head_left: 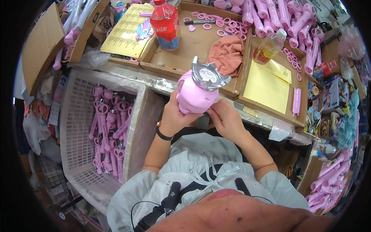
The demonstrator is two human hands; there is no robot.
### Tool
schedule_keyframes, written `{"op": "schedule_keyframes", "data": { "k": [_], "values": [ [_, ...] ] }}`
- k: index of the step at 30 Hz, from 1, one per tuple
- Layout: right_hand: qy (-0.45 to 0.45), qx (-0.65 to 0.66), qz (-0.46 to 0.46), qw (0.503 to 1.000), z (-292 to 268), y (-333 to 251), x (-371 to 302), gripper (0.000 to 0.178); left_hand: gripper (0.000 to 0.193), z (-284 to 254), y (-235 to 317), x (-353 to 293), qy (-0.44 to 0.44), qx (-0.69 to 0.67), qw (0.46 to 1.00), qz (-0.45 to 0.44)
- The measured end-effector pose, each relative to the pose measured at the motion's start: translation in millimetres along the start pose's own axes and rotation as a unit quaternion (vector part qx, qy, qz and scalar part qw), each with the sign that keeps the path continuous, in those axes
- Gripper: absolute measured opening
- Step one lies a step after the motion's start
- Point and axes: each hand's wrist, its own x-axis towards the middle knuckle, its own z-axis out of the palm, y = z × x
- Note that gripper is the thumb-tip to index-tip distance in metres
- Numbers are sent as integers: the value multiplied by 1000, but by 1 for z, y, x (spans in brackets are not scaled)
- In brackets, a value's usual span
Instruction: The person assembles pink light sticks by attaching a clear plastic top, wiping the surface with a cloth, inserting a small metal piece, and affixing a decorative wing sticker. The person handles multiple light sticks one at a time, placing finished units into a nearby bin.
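Wrapping partway closed with the left hand [172, 116] around the left and underside of a pink rounded shell [196, 96]: looks light, stiff and hollow, perhaps slick. Best taken by those smooth sides, sparing the silver ornament [209, 75] on top, probably more fragile. Nearly pinched together with the right hand [227, 119] at the lower right edge; cannot tell whether gripping anything there. Held up beside the near edge of the surface [257, 120]. Over there, spot yellow sheets [264, 92] before a clear bottle [271, 43], in a cardboard tray [286, 117]. Packing the room farther right, see heaped pink wands [327, 190].
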Motion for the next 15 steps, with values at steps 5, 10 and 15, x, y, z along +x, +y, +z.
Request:
{"op": "schedule_keyframes", "data": {
  "k": [5,10,15],
  "values": [
    [1,97,-5,995,2,6,3,14,76,-2,1,0,-5,-22,1000,19],
    [106,-78,-72,989,12,2,2,12,67,1,2,-1,6,-43,997,-56],
    [76,-40,-95,992,6,2,9,12,58,0,-5,0,-19,-148,982,-117]
  ]
}}
